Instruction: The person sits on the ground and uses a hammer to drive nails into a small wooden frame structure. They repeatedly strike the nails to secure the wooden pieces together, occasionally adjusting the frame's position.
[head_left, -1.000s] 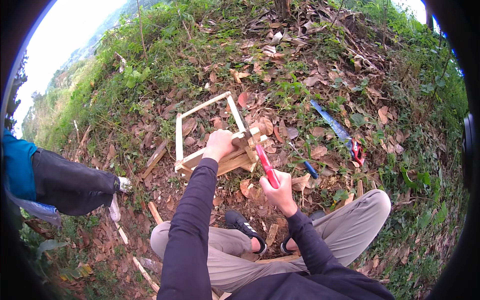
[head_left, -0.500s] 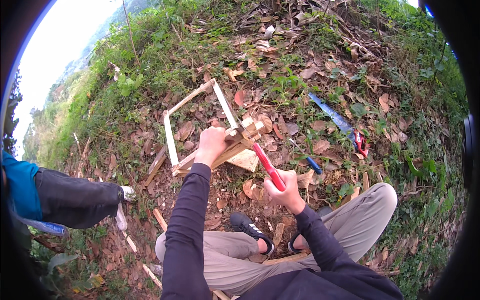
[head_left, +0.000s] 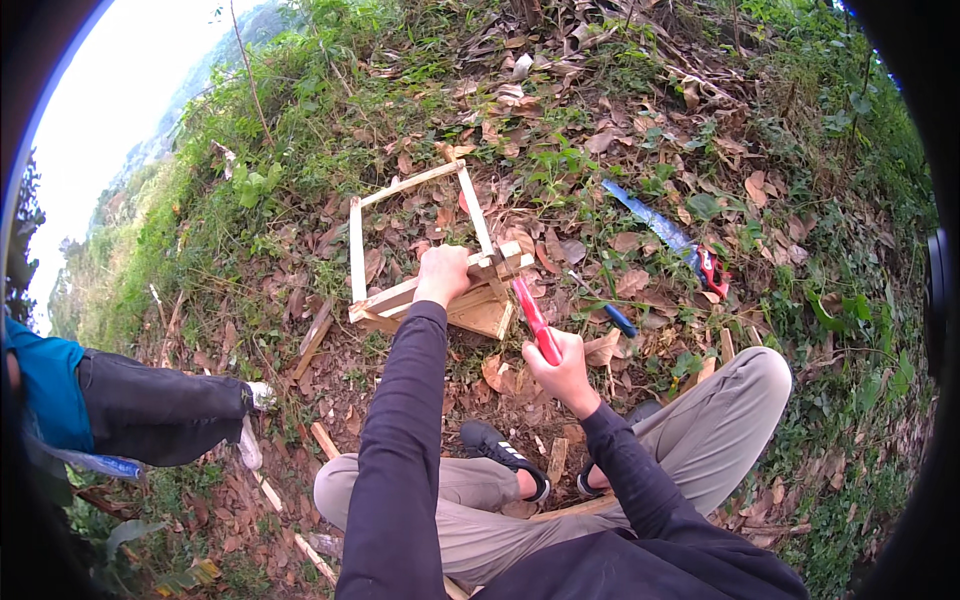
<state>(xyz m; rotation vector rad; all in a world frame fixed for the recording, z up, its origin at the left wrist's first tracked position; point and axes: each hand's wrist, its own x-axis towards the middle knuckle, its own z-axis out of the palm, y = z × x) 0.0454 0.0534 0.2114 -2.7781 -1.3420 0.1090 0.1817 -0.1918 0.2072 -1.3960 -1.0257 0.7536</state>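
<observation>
The right hand [head_left: 562,365] was closed around the red handle of a hammer [head_left: 533,317], whose shaft ran up and away from the fist toward the near right corner of a wooden frame [head_left: 405,243]; whether the head touched the wood could not be told. Just left of that shaft, the left hand [head_left: 442,274] gripped the frame's near rail, fingers curled over the slat, close beside the corner where short wood blocks [head_left: 492,300] were stacked under the joint. Beyond the left hand the frame lay as an open rectangle of pale slats on dry leaves and grass. To the right of the hammer, near it, a blue-handled tool [head_left: 612,312] lay on the leaves; farther right, well apart, was a saw [head_left: 668,234] with a blue blade and a red handle. Below the hands were the person's crossed legs and a black shoe [head_left: 503,455]. Far left, another person's dark sleeve [head_left: 150,408] reached in.
</observation>
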